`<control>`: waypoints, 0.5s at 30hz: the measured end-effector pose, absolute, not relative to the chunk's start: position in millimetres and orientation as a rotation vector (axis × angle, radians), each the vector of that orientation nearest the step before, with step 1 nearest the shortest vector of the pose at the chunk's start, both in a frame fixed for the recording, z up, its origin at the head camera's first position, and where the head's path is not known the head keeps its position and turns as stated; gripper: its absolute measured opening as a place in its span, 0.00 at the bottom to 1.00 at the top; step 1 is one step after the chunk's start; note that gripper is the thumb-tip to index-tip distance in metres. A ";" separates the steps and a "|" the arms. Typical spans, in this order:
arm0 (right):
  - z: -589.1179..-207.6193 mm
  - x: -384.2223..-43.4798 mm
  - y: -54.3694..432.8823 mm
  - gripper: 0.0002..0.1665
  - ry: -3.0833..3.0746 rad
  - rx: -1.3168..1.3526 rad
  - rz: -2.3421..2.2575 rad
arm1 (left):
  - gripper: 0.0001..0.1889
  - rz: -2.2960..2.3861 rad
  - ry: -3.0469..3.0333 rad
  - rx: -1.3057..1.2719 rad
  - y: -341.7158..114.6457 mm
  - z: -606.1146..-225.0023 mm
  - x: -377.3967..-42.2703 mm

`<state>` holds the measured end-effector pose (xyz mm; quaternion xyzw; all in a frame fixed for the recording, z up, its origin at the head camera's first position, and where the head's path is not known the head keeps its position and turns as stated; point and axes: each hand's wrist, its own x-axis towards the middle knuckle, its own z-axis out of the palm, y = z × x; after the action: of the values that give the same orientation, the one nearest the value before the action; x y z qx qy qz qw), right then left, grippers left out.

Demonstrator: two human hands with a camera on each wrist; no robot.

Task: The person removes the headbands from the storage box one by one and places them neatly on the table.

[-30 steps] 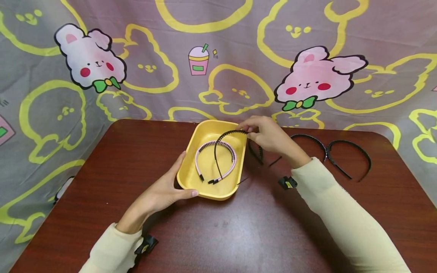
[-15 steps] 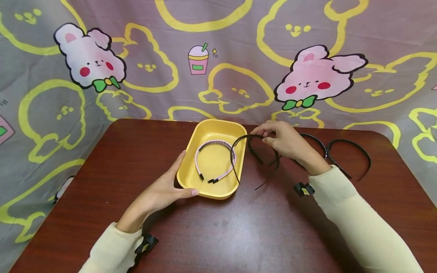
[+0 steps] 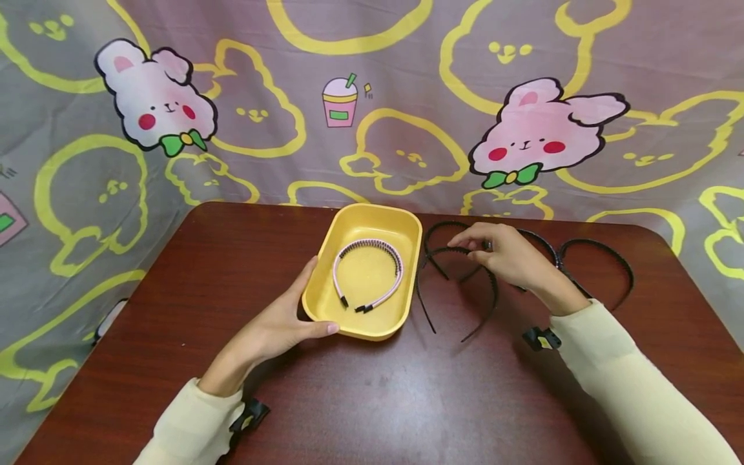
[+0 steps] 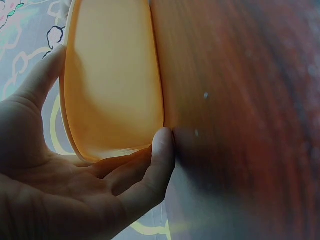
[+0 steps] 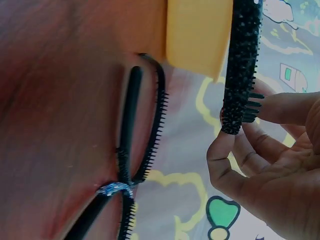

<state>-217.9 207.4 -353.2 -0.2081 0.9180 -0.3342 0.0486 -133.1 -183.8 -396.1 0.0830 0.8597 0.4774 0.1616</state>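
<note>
In the head view my left hand (image 3: 281,320) holds the yellow tray (image 3: 314,307) by its near left corner, thumb on the front rim. The left wrist view shows its fingers curled round the tray wall (image 4: 115,145). A pink headband (image 3: 336,279) with black tips and inner teeth lies in the tray. Right of the tray, my right hand (image 3: 502,255) pinches a toothed black headband (image 3: 423,307) at the top of its arc, ends pointing down toward me. Up close in the right wrist view, the held headband (image 5: 242,60) is speckled, with thumb and fingers at its teeth.
More black headbands lie on the brown table (image 3: 372,400): one (image 3: 427,240) behind the held one, another (image 3: 624,268) farther right with a neighbour (image 3: 543,240) partly hidden by my right hand. A patterned cloth (image 3: 407,58) hangs at the table's back edge.
My right hand has moved right and toward me with the black headband, carrying it from over the tray to the tray's right side. My left hand has stayed on the tray.
</note>
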 end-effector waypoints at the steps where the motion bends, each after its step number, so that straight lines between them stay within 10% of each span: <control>1: -354.8 -217.0 209.0 0.20 2.801 -0.636 -1.010 | 0.65 1.363 2.454 0.240 -183.4 -395.9 -133.2; 15: -378.3 -211.6 220.2 0.22 2.745 -0.704 -1.033 | 0.65 1.387 2.436 0.243 -183.1 -396.5 -133.4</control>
<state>-211.6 220.2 -378.3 -0.2331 0.9082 -0.3418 0.0628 -133.4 -183.1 -396.5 0.0850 0.8542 0.4864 0.1629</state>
